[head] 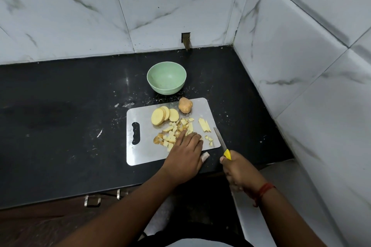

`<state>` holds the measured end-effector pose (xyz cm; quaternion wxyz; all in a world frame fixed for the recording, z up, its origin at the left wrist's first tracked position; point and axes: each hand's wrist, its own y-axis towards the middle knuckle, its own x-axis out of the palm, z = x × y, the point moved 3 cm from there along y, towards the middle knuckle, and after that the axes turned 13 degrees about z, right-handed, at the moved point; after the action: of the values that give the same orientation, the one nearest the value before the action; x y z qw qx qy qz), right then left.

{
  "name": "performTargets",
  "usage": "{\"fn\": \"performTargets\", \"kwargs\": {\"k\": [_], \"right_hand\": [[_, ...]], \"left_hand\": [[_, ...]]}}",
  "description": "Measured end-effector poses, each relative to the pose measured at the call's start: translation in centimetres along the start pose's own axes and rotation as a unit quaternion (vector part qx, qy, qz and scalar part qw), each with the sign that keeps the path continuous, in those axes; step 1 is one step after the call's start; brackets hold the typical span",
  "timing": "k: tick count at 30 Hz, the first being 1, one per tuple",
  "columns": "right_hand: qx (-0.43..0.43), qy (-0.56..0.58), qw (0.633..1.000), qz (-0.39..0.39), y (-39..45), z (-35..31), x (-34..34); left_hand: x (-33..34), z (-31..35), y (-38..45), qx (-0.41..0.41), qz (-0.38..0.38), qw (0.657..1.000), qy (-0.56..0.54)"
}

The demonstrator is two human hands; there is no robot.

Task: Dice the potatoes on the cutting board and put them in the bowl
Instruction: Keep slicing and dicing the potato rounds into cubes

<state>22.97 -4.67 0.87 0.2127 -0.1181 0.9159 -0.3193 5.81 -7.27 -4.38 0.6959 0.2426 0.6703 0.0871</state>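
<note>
Counter (60,106): black, tiled corner.
Diced pile (174,133): under left hand (185,153), fingers flat.
Right hand (239,170): grips knife (220,142).
Bowl (166,78): beyond board.

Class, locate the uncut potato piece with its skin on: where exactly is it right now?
In the head view, the unpeeled potato piece sits at the far edge of the cutting board, right of the round slices and just in front of the green bowl.

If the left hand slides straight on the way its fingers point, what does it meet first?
The left hand lies on the cutting board, fingers pointing up-left into the diced potato pieces; it likely meets those first. The potato slices lie further on.
</note>
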Motion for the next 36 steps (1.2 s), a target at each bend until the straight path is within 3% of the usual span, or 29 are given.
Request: {"fn": "performTargets", "kwargs": {"k": [6,14,19,24,36], "right_hand": [[0.001,0.058,0.998,0.018,0.4,-0.5,-1.0],[-0.004,0.034,0.999,0.018,0.5,-0.9,-1.6],[-0.019,0.04,0.999,0.023,0.8,-1.3,-1.3],[-0.021,0.031,0.999,0.029,0.7,-1.9,-1.6],[-0.044,0.001,0.999,0.015,0.8,-2.2,-1.3]], "left_hand": [[1.3,1.4,1.3,0.133,-0.033,0.989,-0.049],[1.6,-2.6,1.0,0.057,-0.089,0.994,-0.004],[1.6,-1.6,3.7,0.124,-0.065,0.99,-0.019],[2.7,-1.7,5.4,0.097,-0.148,0.983,0.043],[1.9,-5.4,2.4,0.037,-0.109,0.993,0.006]]}}
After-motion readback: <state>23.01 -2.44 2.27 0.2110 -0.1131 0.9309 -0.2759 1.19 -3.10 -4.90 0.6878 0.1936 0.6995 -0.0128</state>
